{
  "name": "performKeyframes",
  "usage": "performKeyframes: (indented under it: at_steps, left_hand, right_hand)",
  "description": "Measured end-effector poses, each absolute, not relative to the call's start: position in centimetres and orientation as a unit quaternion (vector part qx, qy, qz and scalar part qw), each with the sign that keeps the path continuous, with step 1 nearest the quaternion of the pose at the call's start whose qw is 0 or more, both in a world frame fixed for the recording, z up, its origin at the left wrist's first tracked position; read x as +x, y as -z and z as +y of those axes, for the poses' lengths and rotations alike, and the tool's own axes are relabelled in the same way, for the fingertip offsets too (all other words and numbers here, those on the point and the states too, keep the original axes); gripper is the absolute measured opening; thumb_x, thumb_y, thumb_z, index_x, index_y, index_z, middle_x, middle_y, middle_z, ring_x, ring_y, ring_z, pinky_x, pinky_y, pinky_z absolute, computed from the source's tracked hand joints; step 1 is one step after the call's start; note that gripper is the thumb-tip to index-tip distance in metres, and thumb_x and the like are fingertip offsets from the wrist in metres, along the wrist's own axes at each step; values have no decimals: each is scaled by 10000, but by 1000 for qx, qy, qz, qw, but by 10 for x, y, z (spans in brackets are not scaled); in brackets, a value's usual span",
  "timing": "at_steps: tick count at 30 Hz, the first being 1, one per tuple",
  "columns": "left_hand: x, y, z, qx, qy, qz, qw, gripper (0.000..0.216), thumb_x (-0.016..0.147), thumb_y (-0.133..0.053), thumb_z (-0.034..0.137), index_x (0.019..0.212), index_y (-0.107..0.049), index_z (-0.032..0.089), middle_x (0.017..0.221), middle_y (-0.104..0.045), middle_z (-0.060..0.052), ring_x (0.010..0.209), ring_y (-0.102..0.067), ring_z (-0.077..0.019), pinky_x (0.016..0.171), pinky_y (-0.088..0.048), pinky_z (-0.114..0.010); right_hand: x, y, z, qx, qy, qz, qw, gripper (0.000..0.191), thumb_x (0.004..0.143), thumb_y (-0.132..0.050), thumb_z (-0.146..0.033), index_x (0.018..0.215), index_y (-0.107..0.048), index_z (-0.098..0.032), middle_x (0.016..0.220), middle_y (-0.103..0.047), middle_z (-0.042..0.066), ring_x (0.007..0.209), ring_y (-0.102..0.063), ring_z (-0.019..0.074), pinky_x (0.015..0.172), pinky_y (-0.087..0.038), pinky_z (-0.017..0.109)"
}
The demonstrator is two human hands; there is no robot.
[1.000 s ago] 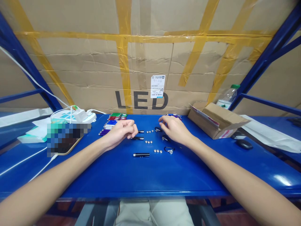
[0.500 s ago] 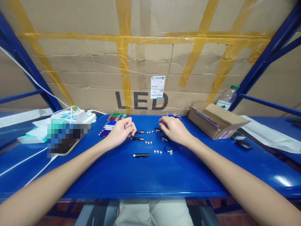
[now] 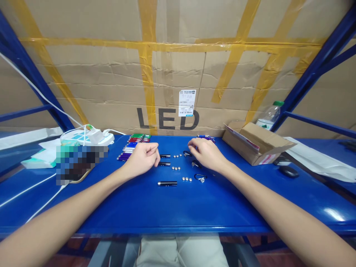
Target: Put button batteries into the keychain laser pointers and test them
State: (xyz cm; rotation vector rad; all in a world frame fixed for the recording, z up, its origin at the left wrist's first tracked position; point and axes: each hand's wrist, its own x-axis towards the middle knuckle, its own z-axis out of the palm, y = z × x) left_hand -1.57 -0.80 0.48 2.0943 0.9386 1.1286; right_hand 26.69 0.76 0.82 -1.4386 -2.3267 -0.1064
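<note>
Penlights (image 3: 167, 183), the black ones: where are they lying?

"Three are resting in a column at the middle of the blue tabletop (image 3: 178, 211), one nearer the person and two farther off. The left hand (image 3: 143, 159) is hiding the left ends of those two."

"How is that hand standing?"

"It's holding its fingers curled inward, thumb lying against forefinger. Whether it's pinching anything, I can't tell."

"And the right hand (image 3: 207, 152)?"

"It's hovering palm down, fingers loosely bent and the thumb standing slightly apart. Two black carabiner clips (image 3: 195, 163) are sitting just beside its fingertips; I can't tell whether it's touching them. A third clip (image 3: 202, 180) is lying nearer the person."

"What's sitting between the hands?"

"Silver button cells (image 3: 187, 179), three to a row, each row lying between a penlight and a clip."

"Anything farther out?"

"Coloured penlights (image 3: 129, 150) are lying beyond the left hand, and blue ones (image 3: 205, 137) are lying near the back edge. An open cardboard box (image 3: 236, 144) is standing to the right, with a black computer mouse (image 3: 288, 171) resting near it."
</note>
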Motion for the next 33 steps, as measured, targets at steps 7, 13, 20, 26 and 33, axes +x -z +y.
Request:
performKeyframes:
  at_steps: [7,13,20,26,33]
  left_hand:
    - [-13,-10,-7,743,-491,325,317,258,668,-456,148,607,-230,255,481,-433,48,482,-468,-110,509,-311,-236]
    - [-13,-11,-7,733,-507,343,297,291,700,-481,161,629,-216,257,492,-334,63,469,-365,-99,493,-226,-248]
    - [-19,-3,-6,819,-399,358,204,307,787,-451,33,732,-240,249,660,-528,21,640,-502,-151,618,-362,-294]
    - [-19,-9,-8,869,-349,350,27,267,848,-479,1,807,-359,236,913,-534,-30,879,-503,-211,797,-408,-341]
    - [-24,-6,-4,870,-340,354,48,251,836,-443,-27,767,-472,213,779,-555,7,720,-497,-170,690,-353,-296]
  right_hand:
    - [267,-9,8,-517,38,-832,197,208,1079,-516,-209,1058,-723,-204,1093,-803,80,1044,-722,264,895,-474,349]
    - [270,-8,10,-512,41,-833,205,219,1081,-512,-210,1047,-728,-212,1081,-807,70,1025,-721,258,866,-460,339]
    - [276,-22,6,-552,37,-811,193,204,1083,-517,-223,1035,-715,-210,1003,-811,77,942,-725,262,753,-402,317]
    - [284,-35,2,-538,43,-824,173,238,1103,-495,-322,1031,-697,-218,929,-794,84,832,-705,265,691,-368,328]
    - [289,-38,3,-541,57,-823,164,273,1108,-485,-351,1019,-707,-220,922,-785,88,830,-703,266,688,-358,327]
